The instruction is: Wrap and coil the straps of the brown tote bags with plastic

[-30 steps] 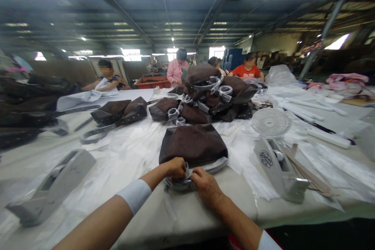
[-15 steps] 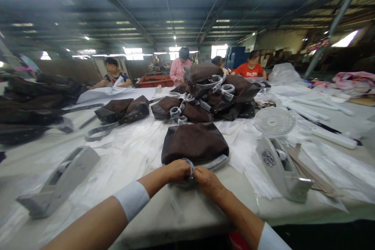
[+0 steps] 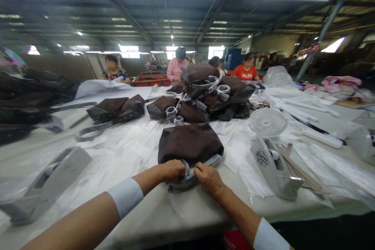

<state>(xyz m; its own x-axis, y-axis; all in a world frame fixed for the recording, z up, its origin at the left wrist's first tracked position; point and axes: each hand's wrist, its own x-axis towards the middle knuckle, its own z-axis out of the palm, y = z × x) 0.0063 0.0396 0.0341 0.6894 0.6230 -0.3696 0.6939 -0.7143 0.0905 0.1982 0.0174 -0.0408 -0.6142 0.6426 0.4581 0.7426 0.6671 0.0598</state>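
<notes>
A dark brown suede-like handbag (image 3: 189,143) lies flat on the white worktable (image 3: 175,218) directly in front of me. Its handle, wrapped in clear plastic (image 3: 187,175), is gathered at the near edge. My left hand (image 3: 172,171) and my right hand (image 3: 208,180) both pinch this wrapped handle from either side, close together. Their fingers hide part of the handle. Loose clear film hangs from the bundle onto the table.
Grey tape dispensers (image 3: 48,181) stand on both sides, with another (image 3: 274,166) at right beside a small white fan (image 3: 268,122). Stacked brown bags (image 3: 216,90) rise beyond. Co-workers (image 3: 178,66) sit farther along, near a red crate (image 3: 150,81).
My hands have drawn slightly apart and shifted along the plastic-wrapped handle, with more of the wrapping showing between them. The head view has shifted slightly.
</notes>
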